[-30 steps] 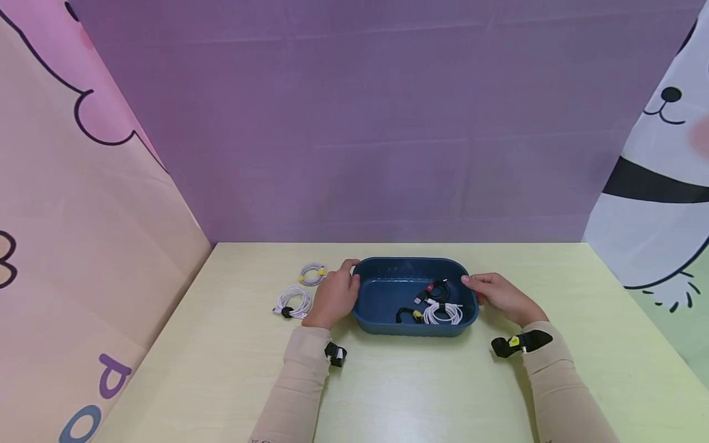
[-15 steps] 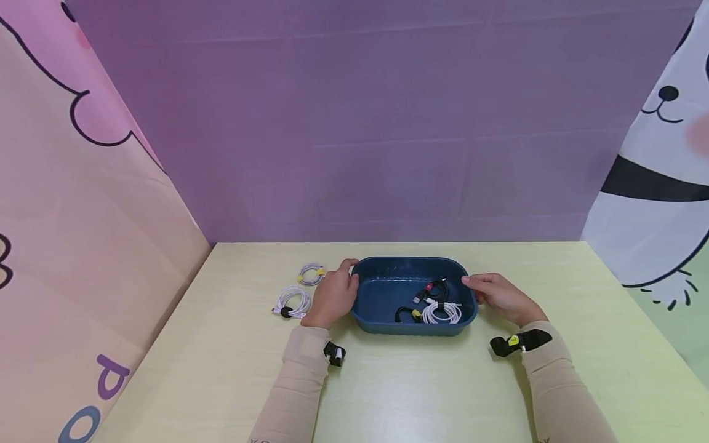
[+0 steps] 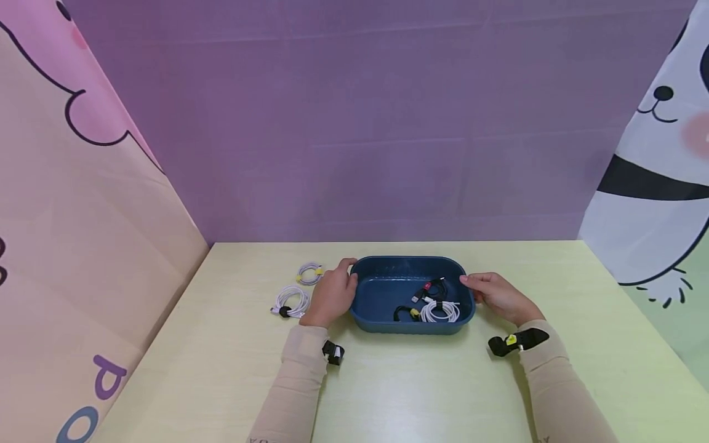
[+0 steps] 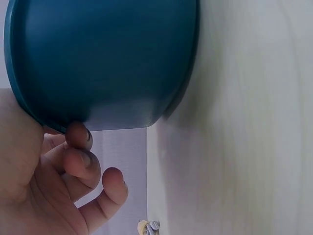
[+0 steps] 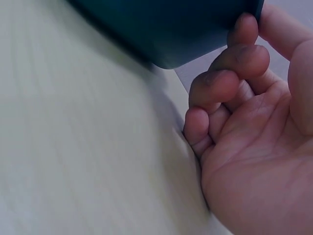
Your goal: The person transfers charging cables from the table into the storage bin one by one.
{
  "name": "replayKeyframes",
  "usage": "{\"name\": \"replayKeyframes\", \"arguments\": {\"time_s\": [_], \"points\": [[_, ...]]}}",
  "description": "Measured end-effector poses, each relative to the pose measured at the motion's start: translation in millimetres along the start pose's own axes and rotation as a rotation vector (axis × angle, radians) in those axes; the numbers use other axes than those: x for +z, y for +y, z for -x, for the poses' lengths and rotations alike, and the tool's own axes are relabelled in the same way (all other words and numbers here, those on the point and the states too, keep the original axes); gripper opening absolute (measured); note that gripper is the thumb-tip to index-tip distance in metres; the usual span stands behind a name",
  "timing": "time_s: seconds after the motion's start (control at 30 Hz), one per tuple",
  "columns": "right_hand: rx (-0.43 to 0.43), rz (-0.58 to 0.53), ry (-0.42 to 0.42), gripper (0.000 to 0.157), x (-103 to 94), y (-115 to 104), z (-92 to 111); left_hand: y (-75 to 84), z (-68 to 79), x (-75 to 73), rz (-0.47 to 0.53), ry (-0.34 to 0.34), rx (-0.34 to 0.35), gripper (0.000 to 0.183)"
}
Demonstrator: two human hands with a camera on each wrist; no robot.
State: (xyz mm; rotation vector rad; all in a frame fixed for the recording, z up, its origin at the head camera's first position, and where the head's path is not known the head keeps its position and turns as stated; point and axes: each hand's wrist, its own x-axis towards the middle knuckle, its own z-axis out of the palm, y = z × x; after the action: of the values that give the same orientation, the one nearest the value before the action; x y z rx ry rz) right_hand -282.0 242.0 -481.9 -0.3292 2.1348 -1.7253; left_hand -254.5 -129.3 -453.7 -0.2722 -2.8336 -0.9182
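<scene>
A dark blue oblong bin [image 3: 382, 289] with rounded corners is on the table, gripped at both ends. My left hand [image 3: 331, 293] holds its left rim; in the left wrist view the fingers [image 4: 80, 164] curl under the rim's outer side. At the opposite end my right hand [image 3: 501, 296] pinches the rim between thumb and curled fingers [image 5: 247, 61]. Inside, toward the right, lie a coiled white cable [image 3: 440, 311], a black cable [image 3: 437, 288] with a red tie and a USB plug, and a short black cable [image 3: 403, 311] with a yellow tie.
Left of the bin, a white coiled cable [image 3: 297, 299] with a black tie lies on the pale wooden table [image 3: 388, 387]. Behind it is a smaller coiled cable [image 3: 309, 274] with yellow ties. A purple backdrop [image 3: 354, 123] rises at the table's far edge.
The whole scene has shifted slightly left in the head view. Both hands keep their hold on the bin, and the cables lie as before.
</scene>
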Motion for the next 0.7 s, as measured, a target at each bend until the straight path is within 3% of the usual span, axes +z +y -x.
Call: {"name": "replayKeyframes", "arguments": {"time_s": [0.37, 0.53, 0.7], "points": [[0.005, -0.005, -0.002, 0.034, -1.7, 2, -3, -3.3, 1.1, -8.0, 0.046, 0.034, 0.014, 0.04], [0.008, -0.006, -0.002, 0.032, -0.8, -1, -1, -12.2, 3.8, -25.7, 0.055, 0.079, 0.012, 0.034], [0.016, -0.002, 0.011, 0.033, 0.6, -2, 0, -26.2, 8.5, -49.1, 0.055, 0.103, -0.062, 0.026]]}}
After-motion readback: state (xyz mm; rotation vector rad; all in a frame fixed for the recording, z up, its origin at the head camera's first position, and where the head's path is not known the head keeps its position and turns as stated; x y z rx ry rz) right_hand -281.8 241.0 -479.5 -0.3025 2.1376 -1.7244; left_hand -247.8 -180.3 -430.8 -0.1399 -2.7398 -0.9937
